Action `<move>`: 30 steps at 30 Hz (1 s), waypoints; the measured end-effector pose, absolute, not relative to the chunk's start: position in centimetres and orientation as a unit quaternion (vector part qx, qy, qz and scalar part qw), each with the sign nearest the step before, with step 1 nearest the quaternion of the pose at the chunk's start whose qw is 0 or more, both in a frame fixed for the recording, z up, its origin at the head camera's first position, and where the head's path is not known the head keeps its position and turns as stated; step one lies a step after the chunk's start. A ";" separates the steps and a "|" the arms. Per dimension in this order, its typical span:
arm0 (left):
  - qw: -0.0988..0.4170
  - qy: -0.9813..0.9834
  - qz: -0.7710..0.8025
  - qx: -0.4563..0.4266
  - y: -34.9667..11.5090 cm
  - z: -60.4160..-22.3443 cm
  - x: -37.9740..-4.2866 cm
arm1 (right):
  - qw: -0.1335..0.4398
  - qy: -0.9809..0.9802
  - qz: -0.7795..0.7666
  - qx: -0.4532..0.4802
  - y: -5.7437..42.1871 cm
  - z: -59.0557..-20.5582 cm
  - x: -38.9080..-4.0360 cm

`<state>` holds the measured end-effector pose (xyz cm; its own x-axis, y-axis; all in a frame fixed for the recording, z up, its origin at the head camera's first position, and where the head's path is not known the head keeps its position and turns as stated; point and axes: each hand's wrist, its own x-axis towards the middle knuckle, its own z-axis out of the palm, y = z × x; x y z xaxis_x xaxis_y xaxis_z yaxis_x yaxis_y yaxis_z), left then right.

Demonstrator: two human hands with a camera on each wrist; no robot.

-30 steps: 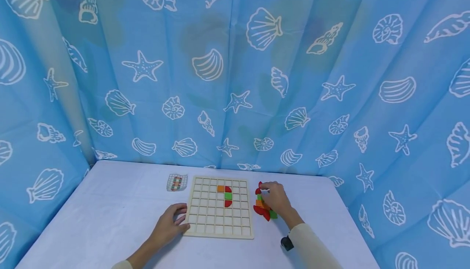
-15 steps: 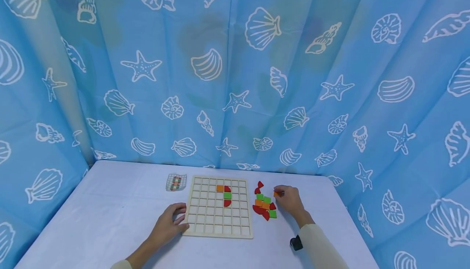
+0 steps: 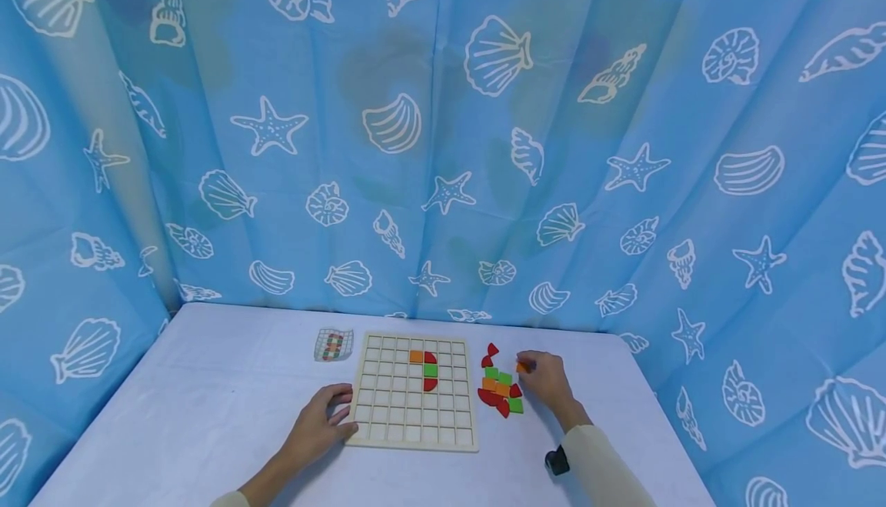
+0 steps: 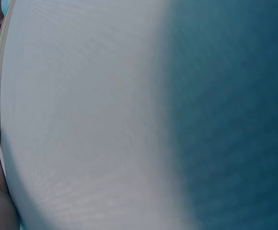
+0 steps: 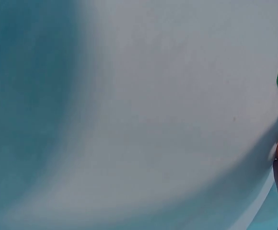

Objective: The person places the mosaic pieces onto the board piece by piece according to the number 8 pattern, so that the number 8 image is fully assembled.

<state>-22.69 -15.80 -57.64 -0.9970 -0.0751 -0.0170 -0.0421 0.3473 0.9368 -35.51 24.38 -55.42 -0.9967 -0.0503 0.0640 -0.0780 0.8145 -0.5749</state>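
A right hand [image 3: 547, 380] pinches an orange piece [image 3: 522, 367] while a left hand [image 3: 317, 422] rests at a grid board [image 3: 388, 418].
The right hand's thumb and fingertips hold the piece just right of a cluster of loose pieces [image 3: 502, 390], red, green and orange, which lies on the white table [image 3: 208, 407] to the right of the board. The left hand, fingers loosely bent and not wrapped round anything, touches the board's left edge towards its near corner. Right of centre in the board's far half, an orange square [image 3: 416, 356] sits left of a red quarter-round [image 3: 431, 357]; nearer, below that red one, come a green square [image 3: 431, 370] and another red piece [image 3: 431, 385]. A patterned card [image 3: 334, 345] lies left of the board's far corner; behind hangs a blue shell-print curtain [image 3: 332, 153].
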 end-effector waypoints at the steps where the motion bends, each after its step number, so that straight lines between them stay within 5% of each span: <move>1: 0.014 -0.821 -0.569 0.037 -15.8 -57.6 -22.7 | 0.025 -0.952 0.304 0.035 24.2 -55.3 -35.5; 30: 0.022 -0.819 -0.572 0.037 -15.7 -57.5 -22.7 | -0.023 -0.930 0.317 0.185 11.5 -54.0 -32.9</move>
<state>-22.73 -15.74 -57.54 -0.9962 -0.0870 -0.0060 -0.0356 0.3422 0.9390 -32.95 11.50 -54.03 -0.9304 -0.3591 0.0740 -0.3295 0.7303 -0.5984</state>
